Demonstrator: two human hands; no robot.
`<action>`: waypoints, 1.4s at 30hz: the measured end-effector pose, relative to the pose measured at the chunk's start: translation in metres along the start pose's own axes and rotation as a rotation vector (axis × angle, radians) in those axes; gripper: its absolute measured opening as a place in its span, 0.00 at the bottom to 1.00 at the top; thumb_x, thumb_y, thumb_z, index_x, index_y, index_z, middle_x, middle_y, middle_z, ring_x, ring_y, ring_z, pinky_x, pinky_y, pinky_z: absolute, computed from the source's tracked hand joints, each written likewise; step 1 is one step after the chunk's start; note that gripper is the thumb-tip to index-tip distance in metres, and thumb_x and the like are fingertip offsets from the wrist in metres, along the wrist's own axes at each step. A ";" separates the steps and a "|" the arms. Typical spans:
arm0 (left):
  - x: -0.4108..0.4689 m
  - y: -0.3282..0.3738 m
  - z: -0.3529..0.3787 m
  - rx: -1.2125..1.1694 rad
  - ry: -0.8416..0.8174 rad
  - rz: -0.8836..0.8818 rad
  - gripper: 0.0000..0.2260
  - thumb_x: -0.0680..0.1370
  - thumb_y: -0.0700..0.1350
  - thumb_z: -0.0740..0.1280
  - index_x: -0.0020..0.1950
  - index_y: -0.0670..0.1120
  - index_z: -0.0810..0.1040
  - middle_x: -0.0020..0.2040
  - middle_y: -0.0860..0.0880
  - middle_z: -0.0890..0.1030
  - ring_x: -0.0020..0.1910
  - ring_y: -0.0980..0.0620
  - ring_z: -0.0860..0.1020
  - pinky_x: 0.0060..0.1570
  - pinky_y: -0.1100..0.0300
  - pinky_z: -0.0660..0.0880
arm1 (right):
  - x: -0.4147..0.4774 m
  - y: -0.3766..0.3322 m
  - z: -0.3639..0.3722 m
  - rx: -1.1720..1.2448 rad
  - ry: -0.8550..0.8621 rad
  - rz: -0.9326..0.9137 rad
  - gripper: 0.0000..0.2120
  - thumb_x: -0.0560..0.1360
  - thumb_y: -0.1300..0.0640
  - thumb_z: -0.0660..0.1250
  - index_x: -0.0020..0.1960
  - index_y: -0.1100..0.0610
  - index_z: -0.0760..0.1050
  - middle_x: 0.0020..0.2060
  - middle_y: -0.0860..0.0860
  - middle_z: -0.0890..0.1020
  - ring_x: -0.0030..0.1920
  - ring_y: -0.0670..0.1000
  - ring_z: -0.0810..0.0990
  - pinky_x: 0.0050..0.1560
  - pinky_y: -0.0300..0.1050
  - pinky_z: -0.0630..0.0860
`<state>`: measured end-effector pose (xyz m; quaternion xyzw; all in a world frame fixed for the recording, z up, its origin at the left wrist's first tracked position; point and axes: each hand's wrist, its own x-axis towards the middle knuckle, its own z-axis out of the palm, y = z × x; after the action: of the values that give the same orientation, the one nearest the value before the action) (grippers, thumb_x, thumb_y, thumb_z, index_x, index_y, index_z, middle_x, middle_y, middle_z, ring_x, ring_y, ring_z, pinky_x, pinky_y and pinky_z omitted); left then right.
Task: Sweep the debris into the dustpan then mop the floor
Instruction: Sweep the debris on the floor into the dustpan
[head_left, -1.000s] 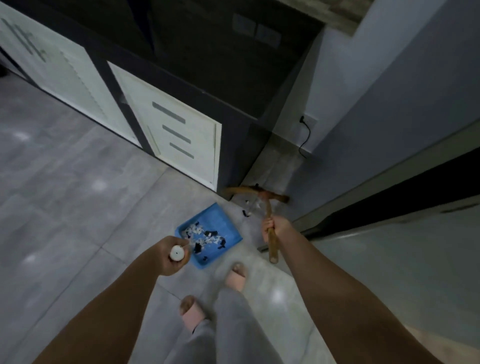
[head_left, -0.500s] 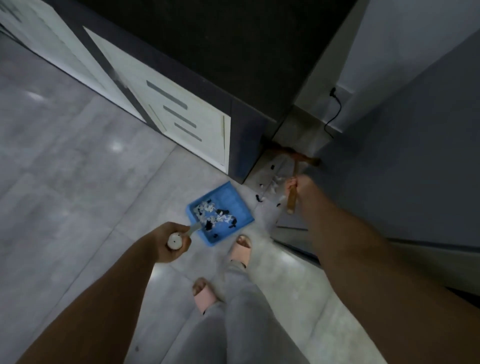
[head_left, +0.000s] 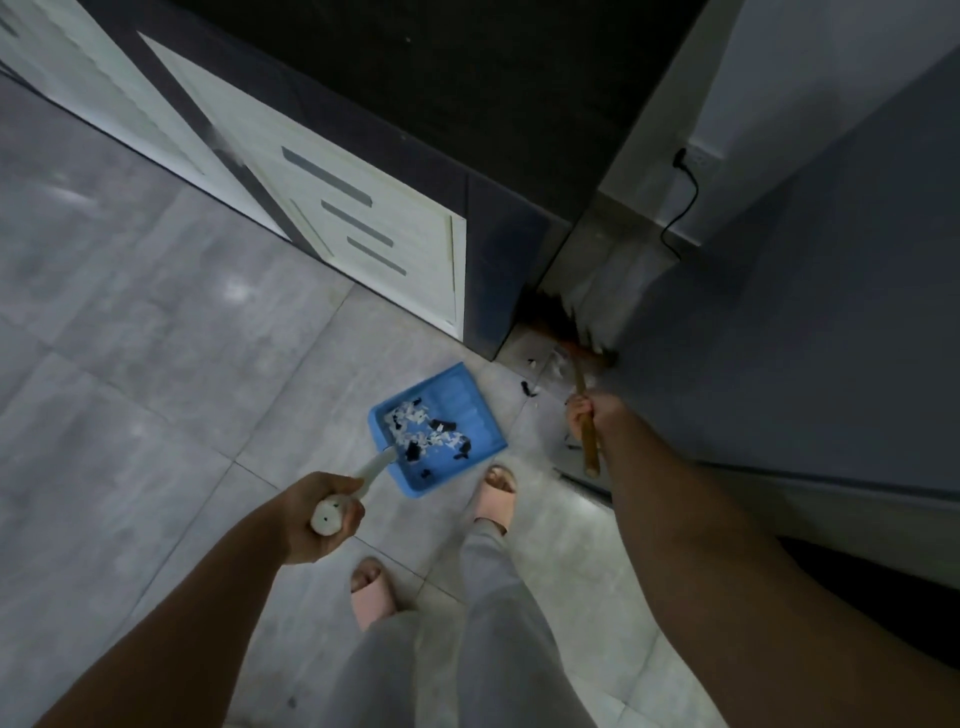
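**Broom head now deep in the corner gap; dustpan barely moved**

Vs. 1 s ago: the view has tipped down and closer, so cabinet (head_left: 363, 223) fills more of the top. The broom (head_left: 586, 415) head has gone from the open floor in front of the gap into the dark slot betw. cabinet end and wall. Dustpan (head_left: 457, 410) sits on about the same tile, same load.

Hands: left hand (head_left: 319, 514) w/ arm stretched fwd, fingers wrapped tight round the white dustpan handle (head_left: 363, 475), its butt end facing the camera. Right hand (head_left: 592, 413) reaches out further, fist closed on the wooden broom shaft, shaft end poking out below the fist.

Debris (head_left: 431, 436): black & white scraps heaped in the blue pan, mostly near its handle side; a few loose bits (head_left: 527, 387) on the floor (head_left: 156, 389) betw. pan lip and broom.

Hard to see: bristles lost in shadow in the gap, shape unclear. Pink slippers (head_left: 493, 499) just behind the pan. A cable (head_left: 685, 202) runs down the wall, lower end hidden.
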<state>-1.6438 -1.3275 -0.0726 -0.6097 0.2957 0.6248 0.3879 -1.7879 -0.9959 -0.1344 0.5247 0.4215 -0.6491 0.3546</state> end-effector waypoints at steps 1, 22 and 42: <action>0.000 -0.001 -0.006 0.012 0.002 0.005 0.10 0.79 0.41 0.63 0.56 0.37 0.69 0.36 0.44 0.73 0.21 0.52 0.76 0.22 0.65 0.77 | 0.000 0.011 -0.001 0.051 -0.019 -0.034 0.20 0.84 0.56 0.47 0.34 0.56 0.59 0.13 0.49 0.66 0.11 0.43 0.65 0.14 0.29 0.60; -0.030 -0.035 -0.188 -0.011 -0.092 0.041 0.05 0.79 0.41 0.62 0.47 0.41 0.67 0.27 0.46 0.69 0.17 0.54 0.71 0.19 0.67 0.74 | -0.088 0.242 0.026 0.588 -0.208 0.155 0.16 0.85 0.57 0.48 0.40 0.58 0.63 0.16 0.52 0.65 0.10 0.47 0.63 0.12 0.32 0.60; -0.011 -0.011 -0.106 0.046 -0.139 0.009 0.09 0.76 0.40 0.65 0.53 0.40 0.67 0.28 0.45 0.72 0.20 0.54 0.75 0.18 0.65 0.74 | -0.052 0.113 0.027 -0.180 0.197 -0.004 0.20 0.83 0.52 0.49 0.33 0.53 0.58 0.28 0.47 0.59 0.15 0.43 0.57 0.16 0.30 0.50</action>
<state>-1.5785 -1.4128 -0.0694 -0.5544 0.2850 0.6605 0.4186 -1.6864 -1.0642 -0.1007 0.5511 0.5118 -0.5548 0.3557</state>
